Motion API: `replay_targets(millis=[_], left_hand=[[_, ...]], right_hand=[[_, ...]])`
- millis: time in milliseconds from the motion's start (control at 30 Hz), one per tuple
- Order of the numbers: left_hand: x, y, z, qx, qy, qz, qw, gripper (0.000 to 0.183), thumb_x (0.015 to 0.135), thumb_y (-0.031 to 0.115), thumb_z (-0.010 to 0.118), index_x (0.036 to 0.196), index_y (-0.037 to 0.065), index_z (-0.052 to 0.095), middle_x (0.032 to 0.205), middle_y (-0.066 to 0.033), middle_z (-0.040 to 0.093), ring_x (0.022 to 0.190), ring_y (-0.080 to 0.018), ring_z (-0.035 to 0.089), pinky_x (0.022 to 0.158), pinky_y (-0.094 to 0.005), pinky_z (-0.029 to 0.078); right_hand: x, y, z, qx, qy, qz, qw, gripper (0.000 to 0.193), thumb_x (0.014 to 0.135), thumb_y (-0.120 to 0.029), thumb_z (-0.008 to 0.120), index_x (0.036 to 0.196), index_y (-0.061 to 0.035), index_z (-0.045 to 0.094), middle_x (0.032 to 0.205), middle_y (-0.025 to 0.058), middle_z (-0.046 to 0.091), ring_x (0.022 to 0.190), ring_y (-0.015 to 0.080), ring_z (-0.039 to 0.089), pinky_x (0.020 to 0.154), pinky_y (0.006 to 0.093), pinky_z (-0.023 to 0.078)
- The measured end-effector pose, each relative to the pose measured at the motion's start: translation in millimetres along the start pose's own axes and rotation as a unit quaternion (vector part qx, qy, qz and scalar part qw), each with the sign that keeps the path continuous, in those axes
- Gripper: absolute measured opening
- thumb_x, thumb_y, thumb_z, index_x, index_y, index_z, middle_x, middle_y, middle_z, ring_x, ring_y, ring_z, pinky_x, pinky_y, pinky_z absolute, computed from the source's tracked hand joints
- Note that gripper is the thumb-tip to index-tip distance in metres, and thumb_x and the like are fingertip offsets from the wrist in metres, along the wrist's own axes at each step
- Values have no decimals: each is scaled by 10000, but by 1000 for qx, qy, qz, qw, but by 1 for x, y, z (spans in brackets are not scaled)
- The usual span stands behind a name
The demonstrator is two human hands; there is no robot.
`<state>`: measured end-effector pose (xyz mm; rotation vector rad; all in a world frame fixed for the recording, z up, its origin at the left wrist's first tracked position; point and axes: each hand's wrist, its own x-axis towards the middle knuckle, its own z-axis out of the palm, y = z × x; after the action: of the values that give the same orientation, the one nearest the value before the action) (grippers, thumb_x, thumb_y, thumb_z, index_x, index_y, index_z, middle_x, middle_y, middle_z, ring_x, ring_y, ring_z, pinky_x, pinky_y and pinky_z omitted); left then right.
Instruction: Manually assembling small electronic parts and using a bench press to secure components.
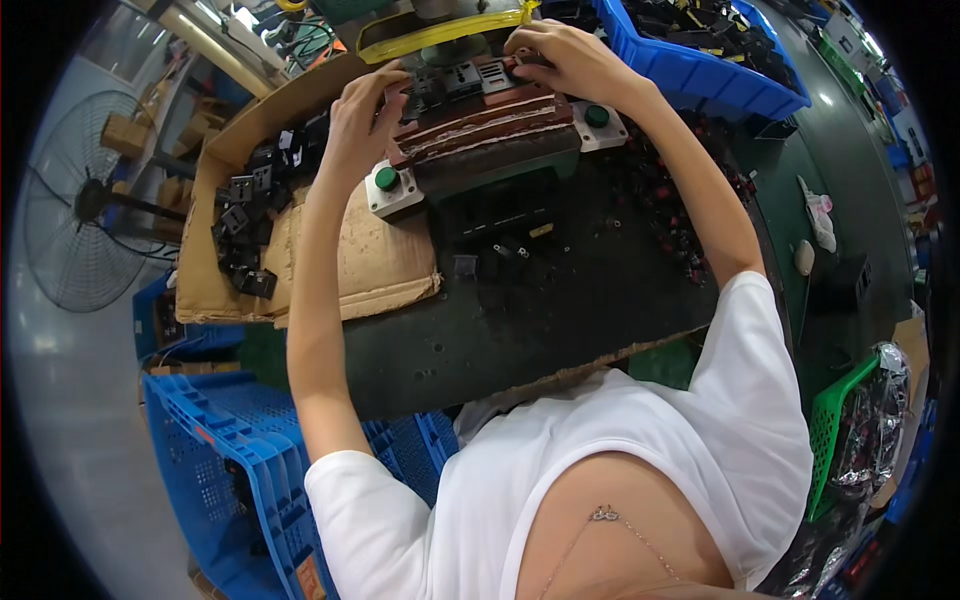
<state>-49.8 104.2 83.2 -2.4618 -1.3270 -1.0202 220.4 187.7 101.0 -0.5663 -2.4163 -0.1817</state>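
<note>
At the far middle of the bench stands a press fixture with a brown-red layered block [485, 130]. On top of it lies a black plastic socket housing [450, 83] with a slotted grey piece [494, 75] at its right. My left hand [358, 118] is at the housing's left end, thumb and fingers bent around it. At the right end my right hand [575, 62] curls its fingers and thumb on the slotted grey piece. The fingertips are partly hidden. Green push buttons, one at the left [387, 179] and one at the right [597, 116], sit on white boxes beside the fixture.
A yellow bar [450, 35] crosses above the fixture. Black parts fill a cardboard box [200, 250] at left and a blue bin [700, 82] at far right. Small dark and red parts [690, 190] lie on the right. Blue crates [215, 410] and a fan [90, 200] stand left.
</note>
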Motion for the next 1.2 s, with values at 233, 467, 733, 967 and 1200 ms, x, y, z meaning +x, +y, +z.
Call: replay_targets(millis=[233, 467, 733, 967, 1200], left_hand=[[-76, 33, -6, -56, 58, -181, 980, 126, 816, 49, 571, 940, 61, 589, 883, -74, 620, 870, -254, 561, 814, -331, 386], [-95, 42, 6, 41, 40, -169, 984, 76, 807, 43, 593, 883, 36, 586, 859, -93, 622, 863, -253, 568, 804, -326, 389], [-89, 39, 11, 59, 56, -161, 984, 60, 790, 81, 604, 825, 53, 564, 815, -47, 612, 961, -230, 561, 910, -347, 327], [-90, 37, 12, 42, 50, -173, 983, 54, 791, 77, 599, 816, 55, 558, 815, -54, 609, 975, -232, 558, 882, -353, 328], [-87, 37, 13, 29, 60, -184, 981, 76, 778, 56, 607, 810, 37, 541, 775, -57, 596, 824, -240, 550, 825, -343, 346]], right_hand=[[-64, -2, -35, -60, -128, 231, 962, 102, 767, -129, 622, 806, -39, 650, 728, 123, 613, 718, 297, 605, 626, 357, 488], [-82, -12, -21, -126, -203, 189, 953, 135, 736, -195, 657, 745, -61, 673, 724, 125, 610, 707, 287, 603, 619, 370, 487], [-62, 12, -28, 107, -303, 275, 906, 132, 730, -56, 649, 707, 73, 641, 528, 127, 573, 411, 152, 564, 423, 254, 447], [-58, 10, -28, 98, -302, 267, 910, 152, 735, -51, 640, 678, 88, 620, 503, 124, 555, 410, 154, 562, 426, 249, 443], [-60, 14, -24, 89, -300, 252, 916, 142, 731, -43, 640, 669, 83, 620, 494, 128, 546, 411, 158, 565, 426, 250, 440]])
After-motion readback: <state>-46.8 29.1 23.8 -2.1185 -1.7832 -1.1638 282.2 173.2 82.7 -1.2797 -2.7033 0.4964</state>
